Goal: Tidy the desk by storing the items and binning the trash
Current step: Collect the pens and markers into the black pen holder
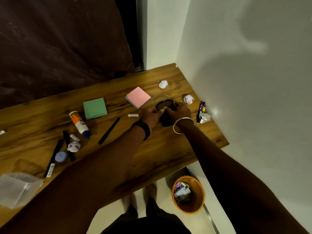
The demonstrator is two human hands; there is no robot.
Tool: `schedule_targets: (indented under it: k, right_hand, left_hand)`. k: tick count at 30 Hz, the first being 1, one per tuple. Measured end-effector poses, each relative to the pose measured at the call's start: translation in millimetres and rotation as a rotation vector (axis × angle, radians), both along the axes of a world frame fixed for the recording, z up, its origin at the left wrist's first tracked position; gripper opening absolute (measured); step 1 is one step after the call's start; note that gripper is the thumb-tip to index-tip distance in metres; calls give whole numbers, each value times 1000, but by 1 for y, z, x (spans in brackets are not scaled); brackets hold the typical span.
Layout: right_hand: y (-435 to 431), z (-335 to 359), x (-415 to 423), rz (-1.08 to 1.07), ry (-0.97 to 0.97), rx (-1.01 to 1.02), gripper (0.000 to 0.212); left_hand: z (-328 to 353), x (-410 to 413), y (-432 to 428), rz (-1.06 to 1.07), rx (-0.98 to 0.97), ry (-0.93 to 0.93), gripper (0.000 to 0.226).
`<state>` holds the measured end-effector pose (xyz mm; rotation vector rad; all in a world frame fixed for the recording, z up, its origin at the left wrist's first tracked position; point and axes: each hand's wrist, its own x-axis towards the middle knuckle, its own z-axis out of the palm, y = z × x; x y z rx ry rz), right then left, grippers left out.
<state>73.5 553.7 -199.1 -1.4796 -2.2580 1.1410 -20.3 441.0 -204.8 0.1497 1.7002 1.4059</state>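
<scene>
Presently: black cup in hand, clutter outstanding

Nearest, an orange bin (199, 188) stands on the floor beside the desk (160, 149), with wrappers in it. On the desk, a black pen (108, 130), a glue bottle (79, 124) and crumpled paper (74, 144) lie loose. Mid-desk, the right hand (179, 112) wraps the black cup (166, 103). The left hand (150, 115) meets the cup's near rim, grasp unclear. Judged: steady the cup, then load pens. A foil wrapper (203, 114) lies just beside it. Beyond, pink sticky notes (138, 97) and a paper ball (163, 84) await.
</scene>
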Motion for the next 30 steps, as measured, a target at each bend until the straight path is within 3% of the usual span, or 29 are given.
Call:
schedule_targets:
  k: [4,9,12,17,21,30]
  right_hand:
    - [-2,4,4,-13,108,-48,46]
    - [-16,16,4,-18,367,-144,59]
    - [-30,17,2,114,470,-195,55]
    - [-65,11,-11,289,429,-169,61]
    - [-96,-3,-20,406,357,-156,83]
    - [-123,-26,-19,547,268,-70,91]
  left_hand:
    - [3,2,5,-4,23,0,21]
    - [19,-5,-18,-1,82,271,60]
    - [33,-12,-45,-66,109,430,36]
    - [28,-38,-105,-193,106,591,54]
    - [5,-48,-150,-202,73,591,80]
    - [-33,-39,-184,-213,-14,578,88]
